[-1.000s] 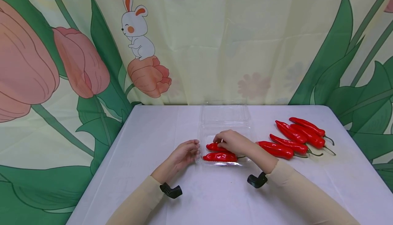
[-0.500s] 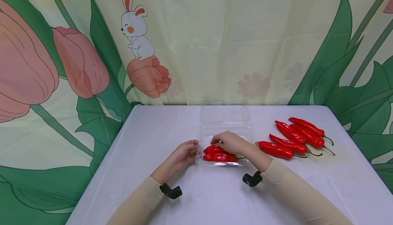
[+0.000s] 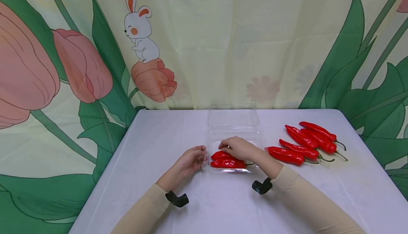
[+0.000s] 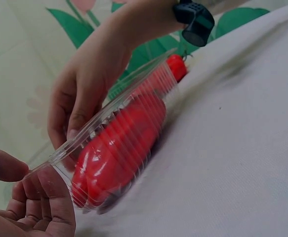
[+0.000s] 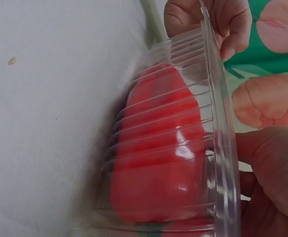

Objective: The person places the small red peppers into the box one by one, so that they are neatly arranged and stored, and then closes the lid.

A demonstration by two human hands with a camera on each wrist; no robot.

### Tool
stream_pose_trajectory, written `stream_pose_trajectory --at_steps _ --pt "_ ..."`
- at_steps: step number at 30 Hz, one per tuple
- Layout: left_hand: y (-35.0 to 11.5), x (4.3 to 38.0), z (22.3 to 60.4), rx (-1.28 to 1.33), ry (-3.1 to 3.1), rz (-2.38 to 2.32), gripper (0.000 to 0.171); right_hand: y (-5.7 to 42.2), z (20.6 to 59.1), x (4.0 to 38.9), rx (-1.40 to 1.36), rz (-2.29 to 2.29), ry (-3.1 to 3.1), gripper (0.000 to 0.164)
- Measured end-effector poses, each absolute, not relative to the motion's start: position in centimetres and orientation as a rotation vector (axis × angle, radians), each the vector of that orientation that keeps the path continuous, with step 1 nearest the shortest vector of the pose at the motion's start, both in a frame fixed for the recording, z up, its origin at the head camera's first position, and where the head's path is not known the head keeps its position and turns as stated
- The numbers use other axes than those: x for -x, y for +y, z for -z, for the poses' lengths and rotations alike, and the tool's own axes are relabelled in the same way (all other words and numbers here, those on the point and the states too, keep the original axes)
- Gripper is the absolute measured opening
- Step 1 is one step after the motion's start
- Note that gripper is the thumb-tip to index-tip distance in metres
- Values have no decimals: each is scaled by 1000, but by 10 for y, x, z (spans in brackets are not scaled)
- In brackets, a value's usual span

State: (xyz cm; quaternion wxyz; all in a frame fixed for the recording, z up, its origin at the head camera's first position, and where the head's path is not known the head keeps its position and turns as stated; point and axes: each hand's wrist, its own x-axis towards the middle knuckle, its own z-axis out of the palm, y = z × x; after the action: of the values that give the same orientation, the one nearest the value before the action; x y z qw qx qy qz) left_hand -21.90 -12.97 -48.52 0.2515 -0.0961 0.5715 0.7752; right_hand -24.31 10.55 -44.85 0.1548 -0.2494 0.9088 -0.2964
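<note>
A clear plastic clamshell box (image 3: pixel 234 118) lies with its lid folded back, away from me. In its tray, a front red chili pepper (image 3: pixel 227 163) sits along the near wall with its stem to the right. Just behind it lies a rear red chili pepper (image 3: pixel 220 155), partly covered by my right hand (image 3: pixel 239 147), whose bent fingers grip it from above. My left hand (image 3: pixel 192 159) is at the box's left side. In the left wrist view, the thumb and fingers (image 4: pixel 47 190) of that hand pinch the rim at the corner. The right fingertips are hidden behind the tray wall.
To the right of the box, several red chili peppers (image 3: pixel 302 138) lie in a loose group, stems pointing right. A white cloth covers the table (image 3: pixel 216 205). Behind it hangs a printed curtain (image 3: pixel 204 42) with tulips and a rabbit.
My right hand has shifted slightly left, and the rear pepper slid left with it, in line with the front one. The left hand has stayed at the box's corner.
</note>
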Motion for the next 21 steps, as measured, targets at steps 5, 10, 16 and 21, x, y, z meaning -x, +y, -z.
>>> stream_pose_trajectory --at_steps 5,10,16,21 --pt "-129 218 485 277 1562 -2105 30 108 447 243 722 855 2611 25" --pt "-129 217 484 267 1574 -2109 30 110 446 244 719 857 2630 25" --pt "-128 217 484 256 1578 -2116 30 115 442 245 728 868 2657 23" --pt "-127 217 484 260 1574 -2118 29 120 440 246 738 854 2690 22"
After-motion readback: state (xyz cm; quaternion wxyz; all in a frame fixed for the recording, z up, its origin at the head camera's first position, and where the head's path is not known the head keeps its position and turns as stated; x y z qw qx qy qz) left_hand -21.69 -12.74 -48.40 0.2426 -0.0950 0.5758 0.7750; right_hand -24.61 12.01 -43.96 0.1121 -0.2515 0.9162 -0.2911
